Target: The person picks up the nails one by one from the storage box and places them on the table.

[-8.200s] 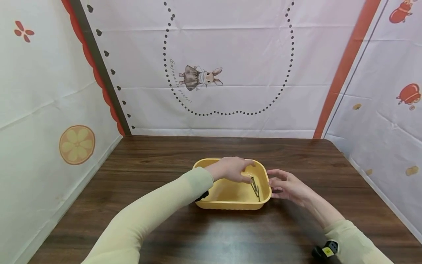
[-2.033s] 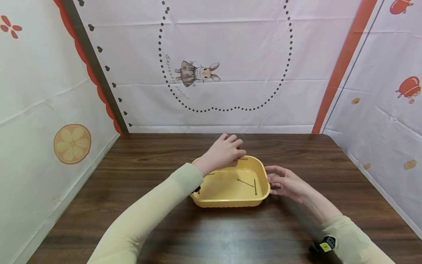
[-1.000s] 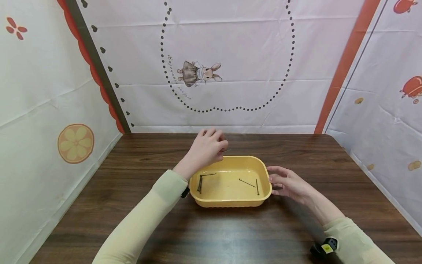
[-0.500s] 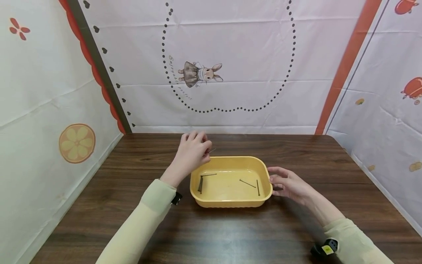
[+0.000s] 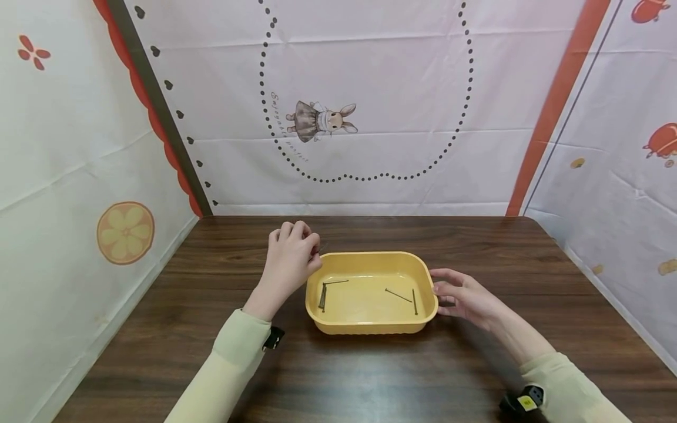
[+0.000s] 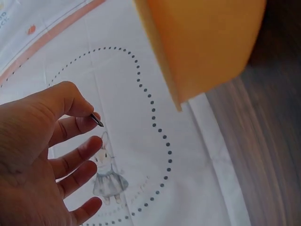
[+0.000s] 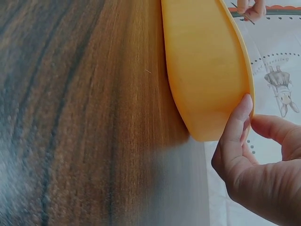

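My left hand [image 5: 288,255] is raised beside the far left corner of a yellow plastic tray [image 5: 370,329]. Between its thumb and index finger it pinches a thin dark nail [image 6: 97,120], whose pointed end shows in the left wrist view; the other fingers are loosely bent. My right hand [image 5: 468,299] holds the tray's right end, thumb at the rim and fingers against the outer wall. Inside the tray, upright nails-like pieces lie flat: a small cluster of nails [image 5: 322,297] at the left, one nail [image 5: 336,282] beside it, and two nails [image 5: 399,295] at the right.
The tray stands on a dark wood-grain table [image 5: 365,376]. White printed cloth [image 5: 370,117] hangs behind the table and along both sides. A black strap device [image 5: 520,402] is worn at the right wrist.
Over the last two seconds my left hand has lifted the nail from the tray's far side and carried it left, past the far left corner. The right hand stays on the tray.
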Demonstrator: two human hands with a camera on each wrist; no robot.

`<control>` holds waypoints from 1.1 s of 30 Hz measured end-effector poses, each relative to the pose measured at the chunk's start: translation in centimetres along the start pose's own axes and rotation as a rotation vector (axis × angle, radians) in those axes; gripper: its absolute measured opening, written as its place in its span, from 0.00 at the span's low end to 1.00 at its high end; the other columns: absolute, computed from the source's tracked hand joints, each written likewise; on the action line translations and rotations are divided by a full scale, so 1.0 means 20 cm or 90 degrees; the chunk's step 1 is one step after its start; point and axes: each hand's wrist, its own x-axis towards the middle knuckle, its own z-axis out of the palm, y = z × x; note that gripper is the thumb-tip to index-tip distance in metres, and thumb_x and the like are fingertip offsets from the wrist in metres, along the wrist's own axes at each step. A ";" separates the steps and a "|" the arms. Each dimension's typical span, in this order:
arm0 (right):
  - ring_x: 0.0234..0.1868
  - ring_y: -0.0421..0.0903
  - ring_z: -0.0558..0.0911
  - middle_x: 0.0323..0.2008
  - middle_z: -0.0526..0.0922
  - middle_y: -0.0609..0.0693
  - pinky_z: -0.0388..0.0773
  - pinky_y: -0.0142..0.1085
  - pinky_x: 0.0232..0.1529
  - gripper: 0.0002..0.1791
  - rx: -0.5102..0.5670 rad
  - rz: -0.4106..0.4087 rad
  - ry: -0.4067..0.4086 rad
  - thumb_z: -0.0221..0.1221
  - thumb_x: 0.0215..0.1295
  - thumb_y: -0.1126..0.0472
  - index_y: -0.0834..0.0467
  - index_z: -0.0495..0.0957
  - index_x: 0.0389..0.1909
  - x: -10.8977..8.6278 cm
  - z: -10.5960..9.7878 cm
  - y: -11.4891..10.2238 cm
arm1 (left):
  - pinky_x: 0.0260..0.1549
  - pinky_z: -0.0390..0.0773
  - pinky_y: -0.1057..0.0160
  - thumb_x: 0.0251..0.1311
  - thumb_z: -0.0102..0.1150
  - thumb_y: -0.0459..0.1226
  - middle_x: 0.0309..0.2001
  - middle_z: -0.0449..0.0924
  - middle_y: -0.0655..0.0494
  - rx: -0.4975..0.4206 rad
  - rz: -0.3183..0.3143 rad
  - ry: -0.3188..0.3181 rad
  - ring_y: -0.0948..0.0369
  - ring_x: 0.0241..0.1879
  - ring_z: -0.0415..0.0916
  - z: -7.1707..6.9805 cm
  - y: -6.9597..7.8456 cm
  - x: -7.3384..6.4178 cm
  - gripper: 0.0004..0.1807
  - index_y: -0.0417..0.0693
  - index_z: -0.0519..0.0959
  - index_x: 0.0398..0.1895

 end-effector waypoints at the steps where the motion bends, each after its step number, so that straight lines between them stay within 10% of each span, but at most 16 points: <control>1: 0.42 0.37 0.81 0.41 0.79 0.44 0.84 0.34 0.44 0.34 -0.002 0.002 0.001 0.54 0.73 0.59 0.65 0.51 0.73 0.00 0.00 0.00 | 0.53 0.66 0.43 0.55 0.59 0.35 0.43 0.73 0.52 -0.001 -0.006 0.001 0.49 0.47 0.65 0.00 -0.01 -0.01 0.08 0.54 0.72 0.22; 33: 0.42 0.39 0.81 0.45 0.79 0.45 0.84 0.36 0.45 0.36 -0.019 0.021 0.015 0.55 0.72 0.57 0.63 0.52 0.74 0.02 0.00 0.00 | 0.52 0.65 0.37 0.54 0.63 0.41 0.41 0.75 0.44 0.065 -0.229 -0.116 0.42 0.50 0.65 0.02 -0.21 -0.28 0.12 0.52 0.73 0.17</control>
